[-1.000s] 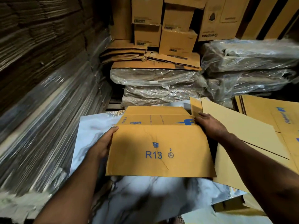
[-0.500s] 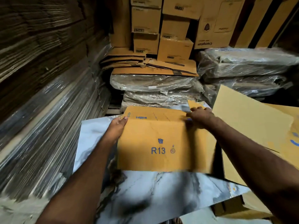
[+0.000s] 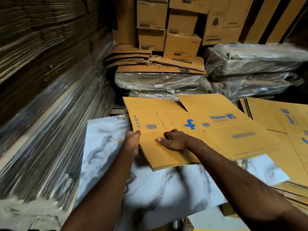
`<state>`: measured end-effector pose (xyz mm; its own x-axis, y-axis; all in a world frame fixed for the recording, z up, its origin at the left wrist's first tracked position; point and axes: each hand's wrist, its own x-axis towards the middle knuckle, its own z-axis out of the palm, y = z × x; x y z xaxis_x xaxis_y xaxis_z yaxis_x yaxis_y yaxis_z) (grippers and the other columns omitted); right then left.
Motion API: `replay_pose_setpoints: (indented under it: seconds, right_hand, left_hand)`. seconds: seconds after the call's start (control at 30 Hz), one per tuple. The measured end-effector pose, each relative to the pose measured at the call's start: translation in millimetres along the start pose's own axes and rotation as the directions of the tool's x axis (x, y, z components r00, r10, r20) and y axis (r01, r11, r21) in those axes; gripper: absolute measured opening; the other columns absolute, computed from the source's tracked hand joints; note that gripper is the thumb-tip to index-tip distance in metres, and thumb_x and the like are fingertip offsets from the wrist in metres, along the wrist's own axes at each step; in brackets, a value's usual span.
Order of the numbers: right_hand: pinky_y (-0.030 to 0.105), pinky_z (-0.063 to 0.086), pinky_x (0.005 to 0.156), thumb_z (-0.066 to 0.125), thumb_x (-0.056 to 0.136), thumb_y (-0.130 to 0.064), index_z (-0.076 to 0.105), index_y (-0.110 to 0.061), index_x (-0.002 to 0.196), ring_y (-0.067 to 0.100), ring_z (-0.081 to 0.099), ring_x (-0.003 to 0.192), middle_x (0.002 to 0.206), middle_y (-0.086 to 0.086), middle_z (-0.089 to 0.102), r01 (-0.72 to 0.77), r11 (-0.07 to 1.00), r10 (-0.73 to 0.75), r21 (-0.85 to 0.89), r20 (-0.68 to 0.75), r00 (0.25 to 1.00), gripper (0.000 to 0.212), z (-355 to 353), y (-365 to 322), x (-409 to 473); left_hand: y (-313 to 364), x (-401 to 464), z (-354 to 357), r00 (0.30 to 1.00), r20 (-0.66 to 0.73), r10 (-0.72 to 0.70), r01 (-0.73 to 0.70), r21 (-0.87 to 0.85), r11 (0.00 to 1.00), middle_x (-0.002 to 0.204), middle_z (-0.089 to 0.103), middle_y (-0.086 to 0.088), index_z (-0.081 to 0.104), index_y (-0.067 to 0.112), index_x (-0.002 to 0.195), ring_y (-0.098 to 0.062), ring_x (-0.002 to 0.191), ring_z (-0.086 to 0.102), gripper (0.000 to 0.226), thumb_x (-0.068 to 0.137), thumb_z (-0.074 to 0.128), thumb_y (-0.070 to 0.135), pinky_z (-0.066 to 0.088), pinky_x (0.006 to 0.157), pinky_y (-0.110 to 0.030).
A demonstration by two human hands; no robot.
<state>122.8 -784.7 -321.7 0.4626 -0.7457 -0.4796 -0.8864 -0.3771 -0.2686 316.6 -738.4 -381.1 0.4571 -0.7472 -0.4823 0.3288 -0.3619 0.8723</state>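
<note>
A flat, unfolded yellow-brown cardboard box blank (image 3: 196, 124) with blue print lies spread over a white marbled board (image 3: 106, 147). My left hand (image 3: 132, 144) grips the blank's left edge, thumb on top. My right hand (image 3: 175, 139) lies on the blank's near panel with its fingers bent against the cardboard, just right of the left hand. The blank's right half reaches over a stack of similar printed blanks (image 3: 286, 124).
Plastic-wrapped bundles of flat cardboard (image 3: 160, 82) sit right behind the board, with closed brown cartons (image 3: 181, 45) stacked above. A tall wall of stacked flat sheets (image 3: 41, 97) fills the left side. More wrapped bundles (image 3: 253, 69) lie at the back right.
The folded blank with "R13" on it has been opened out flat to the right, showing its blue logo side. My right hand moved from the fold's top edge to the near panel.
</note>
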Motion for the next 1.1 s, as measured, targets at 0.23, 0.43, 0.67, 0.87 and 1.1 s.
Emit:
replay_pose_setpoints:
  seconds: [0.23, 0.43, 0.67, 0.87, 1.1]
  right_hand:
    - [0.04, 0.036, 0.101, 0.037, 0.077, -0.089, 0.023, -0.004, 0.151, 0.031, 0.04, 0.135, 0.155, 0.016, 0.028, -0.079, 0.978, 0.124, -0.192, 0.234, 0.964, 0.114, -5, -13, -33]
    - [0.052, 0.039, 0.107, 0.071, 0.081, -0.054, 0.003, 0.01, 0.15, 0.047, 0.027, 0.14, 0.157, 0.03, 0.01, -0.261, 0.959, 0.256, -0.114, -0.059, 0.965, 0.116, 39, -18, -41]
    - [0.047, 0.053, 0.093, 0.055, 0.092, -0.009, 0.06, -0.005, 0.124, 0.035, 0.059, 0.116, 0.128, 0.014, 0.06, -0.173, 0.899, 0.211, -0.403, 0.051, 0.976, 0.033, 17, -1, -76]
    - [0.041, 0.053, 0.089, 0.049, 0.091, -0.001, 0.061, -0.008, 0.129, 0.033, 0.06, 0.117, 0.13, 0.009, 0.061, -0.226, 0.832, 0.281, -0.507, 0.034, 0.959, 0.04, 1, 19, -107]
    - [0.056, 0.04, 0.098, 0.058, 0.095, -0.027, 0.028, -0.006, 0.148, 0.043, 0.046, 0.128, 0.145, 0.021, 0.042, -0.419, 0.829, 0.382, -0.369, -0.173, 0.908, 0.065, 17, 50, -104]
  left_hand:
    - [-5, -12, 22, 0.948, 0.245, -0.202, 0.228, -0.085, 0.97, 0.086, 0.067, -0.012, 0.055, 0.009, 0.095, -0.018, 0.066, 0.067, 0.014, 0.096, 0.044, 0.001, 0.058, 0.051, -0.029]
    - [-1, -14, 42, 0.886, 0.381, -0.264, 0.3, -0.038, 0.953, 0.07, 0.072, -0.007, 0.056, 0.009, 0.096, -0.015, 0.058, 0.07, 0.013, 0.094, 0.044, 0.005, 0.058, 0.05, -0.03]
    - [2, 2, 46, 0.905, 0.342, -0.251, 0.293, -0.075, 0.953, 0.118, 0.062, -0.011, 0.053, 0.015, 0.124, -0.025, 0.096, 0.065, 0.033, 0.097, 0.054, 0.035, 0.054, 0.076, -0.041]
    - [8, 14, 54, 0.94, 0.24, -0.241, 0.295, -0.22, 0.93, 0.088, 0.063, -0.009, 0.055, 0.011, 0.105, -0.021, 0.081, 0.062, 0.01, 0.102, 0.05, 0.02, 0.053, 0.084, -0.04]
    - [10, 6, 83, 0.917, 0.322, -0.235, 0.313, -0.216, 0.925, 0.116, 0.059, -0.021, 0.054, 0.007, 0.1, -0.027, 0.101, 0.064, 0.012, 0.088, 0.058, 0.011, 0.046, 0.104, -0.039]
